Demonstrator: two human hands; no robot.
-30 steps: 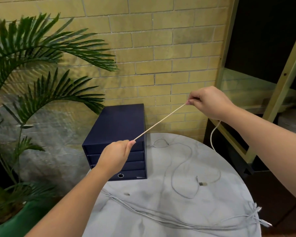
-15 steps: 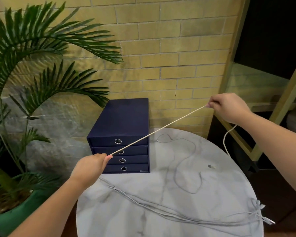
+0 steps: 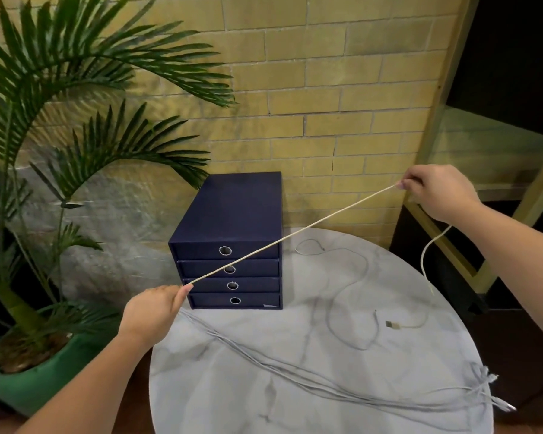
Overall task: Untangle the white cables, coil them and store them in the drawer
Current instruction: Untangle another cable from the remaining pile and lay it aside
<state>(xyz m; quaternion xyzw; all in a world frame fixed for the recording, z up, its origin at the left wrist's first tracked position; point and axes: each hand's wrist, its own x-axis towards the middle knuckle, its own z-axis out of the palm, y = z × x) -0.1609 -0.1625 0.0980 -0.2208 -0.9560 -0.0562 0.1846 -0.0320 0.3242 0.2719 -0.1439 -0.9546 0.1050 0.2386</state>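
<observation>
White cable (image 3: 295, 234) taut, whip risk.
Cable bundle (image 3: 264, 360) runs to the marble table (image 3: 217, 396) edge and may slide off. Left hand (image 3: 152, 311) and right hand (image 3: 436, 192) each pinch the cable above the shut drawer unit (image 3: 232, 214); more pull could yank its USB plug (image 3: 392, 325) off.

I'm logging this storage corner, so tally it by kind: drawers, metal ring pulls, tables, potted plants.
Drawers in the navy blue box: 4
Round metal ring pulls: 4
Round white marble table: 1
Palm in green pot: 1
Total: 10
</observation>
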